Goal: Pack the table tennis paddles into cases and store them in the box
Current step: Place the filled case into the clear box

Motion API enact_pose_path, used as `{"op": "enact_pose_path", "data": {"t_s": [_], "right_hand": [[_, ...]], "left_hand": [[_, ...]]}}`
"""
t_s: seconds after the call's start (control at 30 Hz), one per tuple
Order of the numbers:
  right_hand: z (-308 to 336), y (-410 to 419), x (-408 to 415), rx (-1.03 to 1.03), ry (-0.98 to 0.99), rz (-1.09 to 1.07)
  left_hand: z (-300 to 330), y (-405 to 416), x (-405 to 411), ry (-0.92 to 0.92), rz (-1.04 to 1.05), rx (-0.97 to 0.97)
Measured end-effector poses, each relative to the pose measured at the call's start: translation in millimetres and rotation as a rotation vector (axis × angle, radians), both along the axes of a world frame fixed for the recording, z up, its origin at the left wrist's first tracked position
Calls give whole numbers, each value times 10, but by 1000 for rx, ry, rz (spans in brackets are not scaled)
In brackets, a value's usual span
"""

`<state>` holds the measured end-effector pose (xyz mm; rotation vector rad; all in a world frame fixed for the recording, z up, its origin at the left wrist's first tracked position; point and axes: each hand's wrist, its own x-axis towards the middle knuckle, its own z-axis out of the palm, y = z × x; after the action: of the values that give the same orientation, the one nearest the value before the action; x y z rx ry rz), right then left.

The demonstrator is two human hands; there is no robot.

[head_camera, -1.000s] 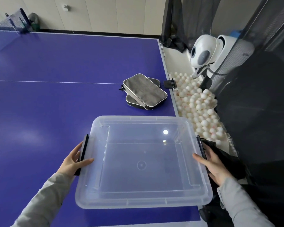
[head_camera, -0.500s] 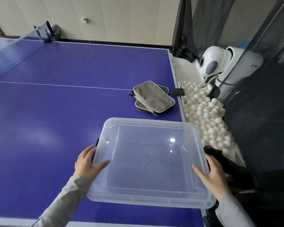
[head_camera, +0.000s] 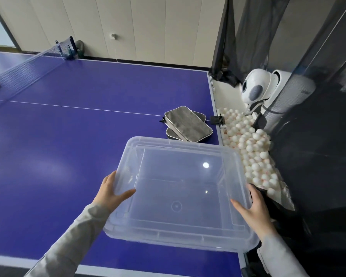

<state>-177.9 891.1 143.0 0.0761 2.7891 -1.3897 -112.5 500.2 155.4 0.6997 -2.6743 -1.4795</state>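
A clear plastic box [head_camera: 180, 188] is held over the near right corner of the blue table tennis table [head_camera: 68, 136], with nothing inside it; the table surface and a ceiling light's glare show through its bottom. The left hand [head_camera: 110, 191] grips the box's left rim, thumb hooked over the edge into the inside and fingers down the outer wall. The right hand [head_camera: 254, 206] holds the right rim the same way, thumb over the edge and fingers wrapped around the outside. Just beyond the box's far rim, two grey zipped paddle cases [head_camera: 188, 123] lie stacked on the table near its right edge, the upper one crosswise over the lower; what they contain cannot be told. Beside the table, a tray holds a heap of white balls [head_camera: 252, 150], with a white ball machine [head_camera: 256, 88] behind it. The net [head_camera: 26, 70] crosses the far left.
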Motion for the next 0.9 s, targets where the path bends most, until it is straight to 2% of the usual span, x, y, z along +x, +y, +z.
{"op": "enact_pose_path", "data": {"t_s": [0.23,0.43,0.67,0.9], "right_hand": [[467,-227,-403,-100,140,-15],[815,-791,-872,-150,182,44],[1081,-1722,-1318,-173,193,99],[984,-2950,-1734,-137,136,60]], "left_hand": [[515,-259,-316,79,23,53],[797,-713,-563,156,151,69],[1044,-1610,-892,244,207,64],[1024,-2806,-1444,207,189,-6]]}}
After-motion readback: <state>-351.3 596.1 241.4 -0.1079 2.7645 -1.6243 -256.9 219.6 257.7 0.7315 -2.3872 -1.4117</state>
